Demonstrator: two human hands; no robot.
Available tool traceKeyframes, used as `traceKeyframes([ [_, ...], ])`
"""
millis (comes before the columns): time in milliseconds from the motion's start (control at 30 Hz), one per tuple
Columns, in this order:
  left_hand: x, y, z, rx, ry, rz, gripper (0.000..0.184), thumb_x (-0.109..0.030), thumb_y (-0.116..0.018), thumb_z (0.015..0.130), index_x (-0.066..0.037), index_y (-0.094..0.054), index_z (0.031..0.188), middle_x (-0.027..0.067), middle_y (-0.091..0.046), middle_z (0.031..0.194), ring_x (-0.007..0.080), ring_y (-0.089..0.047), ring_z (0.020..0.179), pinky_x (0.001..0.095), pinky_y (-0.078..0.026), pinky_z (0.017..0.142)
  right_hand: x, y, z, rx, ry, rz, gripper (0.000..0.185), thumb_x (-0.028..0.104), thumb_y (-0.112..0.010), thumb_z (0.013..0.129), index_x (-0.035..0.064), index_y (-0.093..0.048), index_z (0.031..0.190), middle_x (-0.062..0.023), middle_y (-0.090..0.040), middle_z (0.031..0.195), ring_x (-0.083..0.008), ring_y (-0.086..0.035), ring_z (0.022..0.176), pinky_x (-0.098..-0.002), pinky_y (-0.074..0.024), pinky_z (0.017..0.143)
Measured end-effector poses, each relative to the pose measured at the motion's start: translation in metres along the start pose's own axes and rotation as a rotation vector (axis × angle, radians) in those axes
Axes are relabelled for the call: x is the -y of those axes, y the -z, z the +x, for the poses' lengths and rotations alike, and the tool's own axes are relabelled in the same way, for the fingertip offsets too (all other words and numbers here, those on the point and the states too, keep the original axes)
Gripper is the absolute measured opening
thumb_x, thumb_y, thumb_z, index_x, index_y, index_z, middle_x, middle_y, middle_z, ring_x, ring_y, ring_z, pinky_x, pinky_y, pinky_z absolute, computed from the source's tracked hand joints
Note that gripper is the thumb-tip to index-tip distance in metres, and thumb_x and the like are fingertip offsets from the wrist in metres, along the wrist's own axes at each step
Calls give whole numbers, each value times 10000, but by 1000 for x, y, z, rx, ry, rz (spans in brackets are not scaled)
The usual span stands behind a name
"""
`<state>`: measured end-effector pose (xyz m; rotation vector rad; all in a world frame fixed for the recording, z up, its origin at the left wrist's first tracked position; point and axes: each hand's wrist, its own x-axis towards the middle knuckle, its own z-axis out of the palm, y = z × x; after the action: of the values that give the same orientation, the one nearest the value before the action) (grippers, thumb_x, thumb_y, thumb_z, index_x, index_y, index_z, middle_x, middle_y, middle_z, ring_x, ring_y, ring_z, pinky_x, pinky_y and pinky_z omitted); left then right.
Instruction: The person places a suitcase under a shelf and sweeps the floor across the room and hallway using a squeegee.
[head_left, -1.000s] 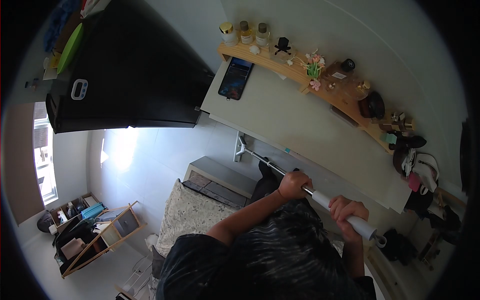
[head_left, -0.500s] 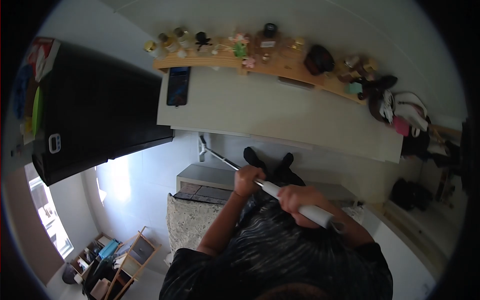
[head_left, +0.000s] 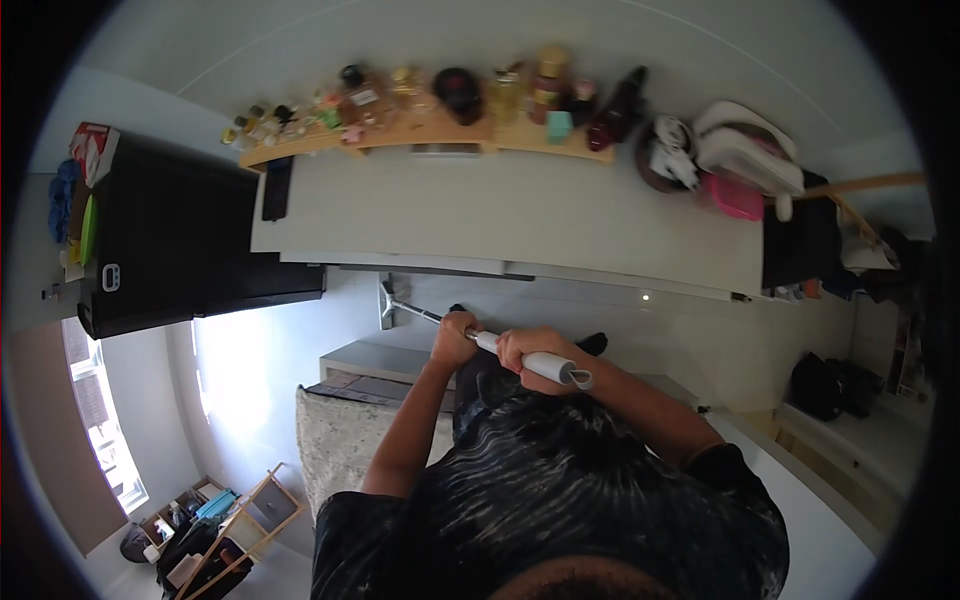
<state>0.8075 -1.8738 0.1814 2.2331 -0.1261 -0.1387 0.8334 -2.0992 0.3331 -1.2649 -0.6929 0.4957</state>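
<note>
Both of my hands are closed around a flat mop with a white grip [head_left: 553, 369] and a thin metal pole [head_left: 418, 312]. My left hand [head_left: 456, 339] wraps the pole just below the white part. Higher up, my right hand [head_left: 532, 354] grasps the white grip, and a hanging loop [head_left: 581, 379] sticks out at its end. The narrow mop head [head_left: 386, 303] rests on the pale floor, by the lower front edge of the white cabinet [head_left: 480, 215].
A wooden shelf [head_left: 400, 133] with bottles stands on the cabinet, beside a phone [head_left: 277, 190]. A black fridge-like unit [head_left: 200, 235] is at left. Behind me is a bed [head_left: 340, 440] with a grey frame [head_left: 370, 357]. A white bag [head_left: 745, 145] lies at right.
The view has turned to the right, so the shelf items sit further left. My hands and the mop have shifted up and left in the picture, still gripped the same way.
</note>
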Motion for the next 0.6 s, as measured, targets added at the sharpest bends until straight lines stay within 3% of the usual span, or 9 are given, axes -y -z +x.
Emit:
traceKeyframes([
  [100,-49,-57,-9,61,28,8,127,-111,-696,613,-27,-602,626,157,-581,634,363,-587,650,412,-449,587,19,34,-67,-24,-12,-61,163,-83,-529,684,62,-471,733,-36,-516,706,-169,-485,627,-305,-416,588],
  [333,-153,-171,-10,177,-77,-12,69,-68,-659,668,-21,-608,670,173,-599,665,390,-596,652,429,-475,600,89,109,-188,-91,-14,-27,116,-32,-540,704,65,-494,746,-34,-558,722,-153,-514,651,-291,-432,613],
  [400,-183,-192,-5,174,-202,-49,90,-73,-658,701,-13,-598,671,176,-594,655,389,-594,636,430,-472,578,106,127,-214,-121,-40,-41,97,-10,-543,706,64,-496,748,-36,-560,717,-152,-516,651,-294,-438,627],
  [600,-213,-232,5,293,-217,-70,77,-76,-660,690,-33,-604,658,174,-597,648,374,-604,625,420,-482,564,117,156,-254,-201,33,24,101,-16,-531,702,63,-486,746,-45,-555,734,-165,-532,697,-306,-443,677],
])
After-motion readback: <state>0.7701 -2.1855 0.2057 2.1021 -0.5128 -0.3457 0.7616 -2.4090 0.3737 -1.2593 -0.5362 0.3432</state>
